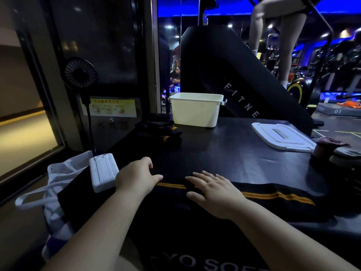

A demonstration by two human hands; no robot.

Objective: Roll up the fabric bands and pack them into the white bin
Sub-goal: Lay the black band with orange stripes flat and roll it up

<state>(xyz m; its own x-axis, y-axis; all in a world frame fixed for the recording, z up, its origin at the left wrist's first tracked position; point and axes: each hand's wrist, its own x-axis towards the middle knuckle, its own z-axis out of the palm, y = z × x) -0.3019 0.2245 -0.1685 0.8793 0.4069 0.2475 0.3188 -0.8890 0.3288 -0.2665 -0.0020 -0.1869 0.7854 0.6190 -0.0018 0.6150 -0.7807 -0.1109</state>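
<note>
Both forearms reach forward from the bottom edge, over a dark surface. A black fabric band with two orange stripes lies across the near part of this surface, running from left to right. The left hand is at the left end of the band, palm down. Its fingers are curled and the thumb points to the right, so its grip is closed on the band's end. The right hand lies flat on the band a little to the right. Its fingers are straight and slightly spread, pointing to the left and away, so this grip is open and only presses on the fabric. The two hands are near but apart. The white bin stands upright at the far edge of the surface, well apart from the hands. Its white lid lies flat to the right. A pile of other bands sits just beside the bin, on its left. A white power bank is close to the left wrist.
</note>
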